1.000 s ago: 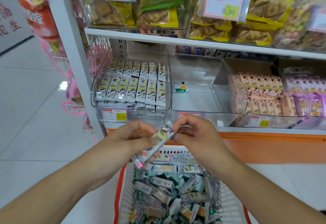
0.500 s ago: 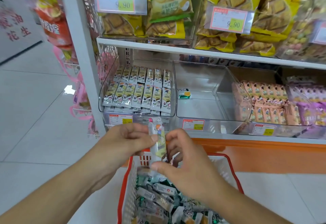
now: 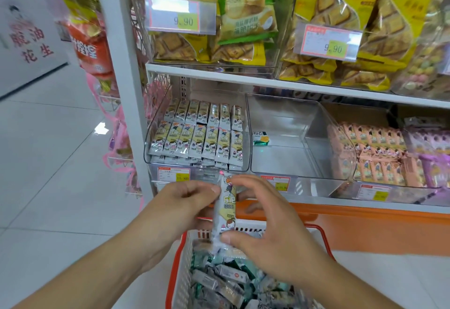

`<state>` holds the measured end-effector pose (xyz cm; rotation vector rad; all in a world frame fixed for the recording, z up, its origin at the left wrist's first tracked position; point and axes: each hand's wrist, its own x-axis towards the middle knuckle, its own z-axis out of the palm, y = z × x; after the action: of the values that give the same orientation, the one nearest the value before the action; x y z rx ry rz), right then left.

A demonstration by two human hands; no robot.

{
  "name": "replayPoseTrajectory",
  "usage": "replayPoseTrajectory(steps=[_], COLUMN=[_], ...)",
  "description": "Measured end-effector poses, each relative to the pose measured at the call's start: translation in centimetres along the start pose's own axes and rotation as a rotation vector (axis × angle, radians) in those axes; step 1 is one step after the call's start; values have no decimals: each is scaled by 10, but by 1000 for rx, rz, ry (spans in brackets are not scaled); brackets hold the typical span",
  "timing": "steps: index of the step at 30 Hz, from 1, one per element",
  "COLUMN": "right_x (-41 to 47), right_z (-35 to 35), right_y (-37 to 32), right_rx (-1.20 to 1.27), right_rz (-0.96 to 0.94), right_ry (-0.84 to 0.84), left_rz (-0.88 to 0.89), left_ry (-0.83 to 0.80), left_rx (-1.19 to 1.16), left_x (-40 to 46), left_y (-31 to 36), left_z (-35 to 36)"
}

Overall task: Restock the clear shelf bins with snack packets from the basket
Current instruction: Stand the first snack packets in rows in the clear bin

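Note:
A long snack packet (image 3: 227, 207) stands upright between both hands, just above the basket (image 3: 182, 260) and below the shelf front. My left hand (image 3: 187, 201) pinches its upper part with thumb and fingers. My right hand (image 3: 267, 233) holds it with fingers at the top and thumb at the bottom. The red-rimmed white basket holds several loose packets (image 3: 226, 277). The left clear bin (image 3: 149, 148) holds neat rows of matching packets. The middle clear bin (image 3: 323, 135) holds one small green-and-yellow packet (image 3: 261, 137).
Clear bins of pink packets (image 3: 379, 152) and purple packets (image 3: 433, 148) stand to the right. Yellow and green biscuit bags (image 3: 243, 11) fill the shelf above. A white upright post (image 3: 121, 70) stands left of the bins, with tiled floor (image 3: 53, 162) beyond. An orange base panel (image 3: 365, 226) runs under the shelf.
The packet has turned from slanted to upright between my hands and risen a little. My right thumb has slid to its lower end. The camera view has tilted upward toward the shelves.

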<state>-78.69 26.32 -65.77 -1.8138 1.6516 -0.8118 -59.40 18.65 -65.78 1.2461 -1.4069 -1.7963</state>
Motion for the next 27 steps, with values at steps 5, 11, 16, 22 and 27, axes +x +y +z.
replayPoseTrajectory(steps=[5, 11, 16, 22, 27], right_x=[39, 161, 262, 334, 353], right_z=[-10, -8, 18, 44, 51], right_y=[-4, -20, -31, -28, -27], right_rx=[-23, -116, -261, -310, -284], right_rz=[38, 4, -31, 27, 43], right_ry=[51, 79, 45, -49, -54], left_rz=[326, 375, 347, 345, 366], left_ry=[228, 273, 217, 173, 179], left_rx=[760, 1338, 1300, 1248, 1250], left_x=[15, 31, 35, 40, 45], left_y=[14, 14, 18, 22, 17], left_z=[-40, -105, -111, -119, -121])
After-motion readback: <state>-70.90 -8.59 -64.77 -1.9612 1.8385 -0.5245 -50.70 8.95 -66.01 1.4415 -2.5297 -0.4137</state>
